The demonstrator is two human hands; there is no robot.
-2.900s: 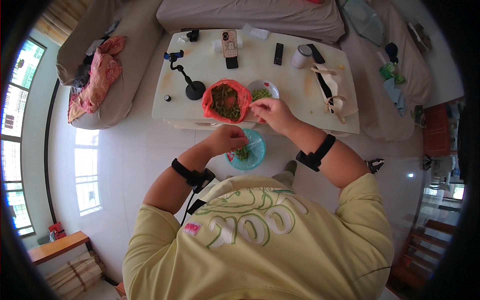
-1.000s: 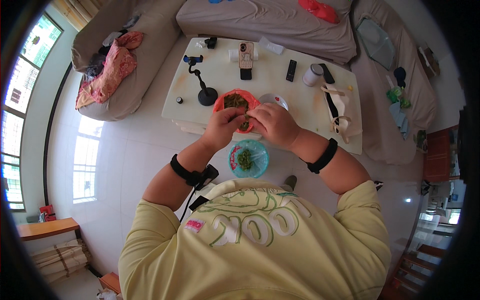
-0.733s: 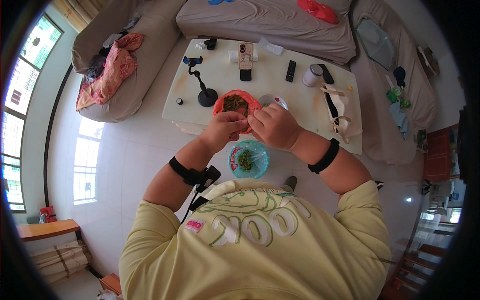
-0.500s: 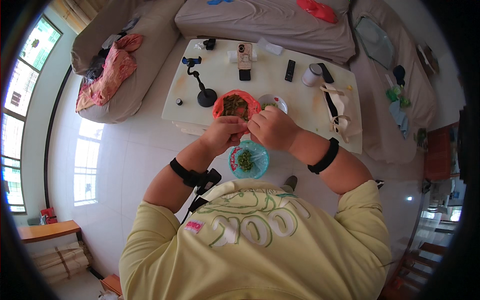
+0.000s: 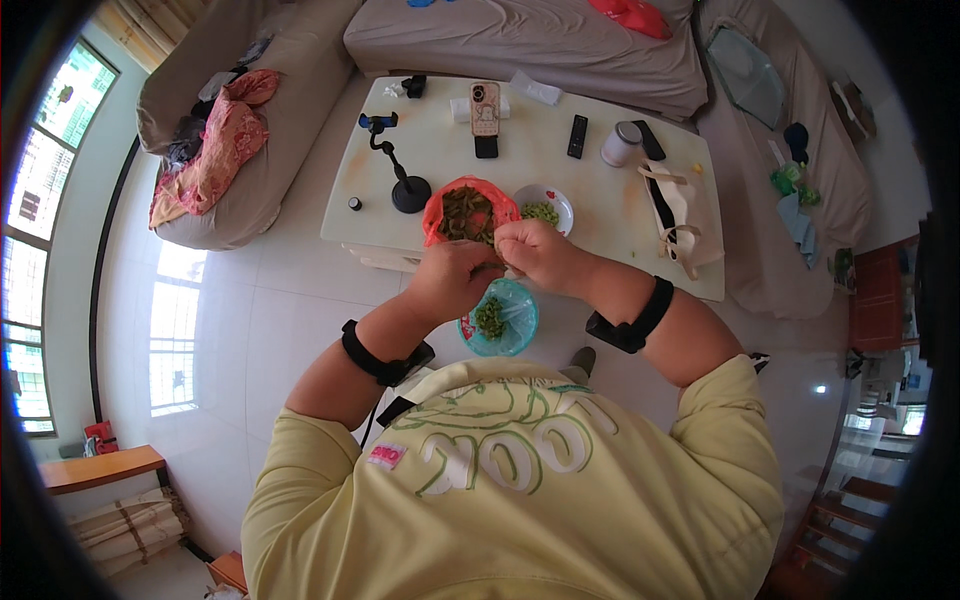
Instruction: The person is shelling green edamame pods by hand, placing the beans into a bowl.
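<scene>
My left hand [image 5: 455,280] and my right hand [image 5: 540,251] meet just off the table's near edge, fingers closed and knuckles close together. Between the fingertips shows a small brownish-green bit of a bean pod, mostly covered by the fingers. Right behind my hands, a red plastic bag [image 5: 432,222] stands open, filled with brownish-green pods [image 5: 464,212]. To its right, a white plate [image 5: 566,207] bears shelled green beans [image 5: 540,212]. Below my hands, a round bin [image 5: 520,345] with a light-blue liner holds a heap of green scraps [image 5: 489,320].
On the pale table [image 5: 330,215] are a phone stand [image 5: 409,193], a phone [image 5: 485,110], a remote [image 5: 577,136], a lidded canister [image 5: 622,144] and a cream tote bag [image 5: 690,225]. Covered sofas [image 5: 520,50] surround the table. Black bands circle both my forearms.
My hands have drawn slightly lower and turned, the left palm now facing more downward. More of the beans on the plate shows beside my right hand.
</scene>
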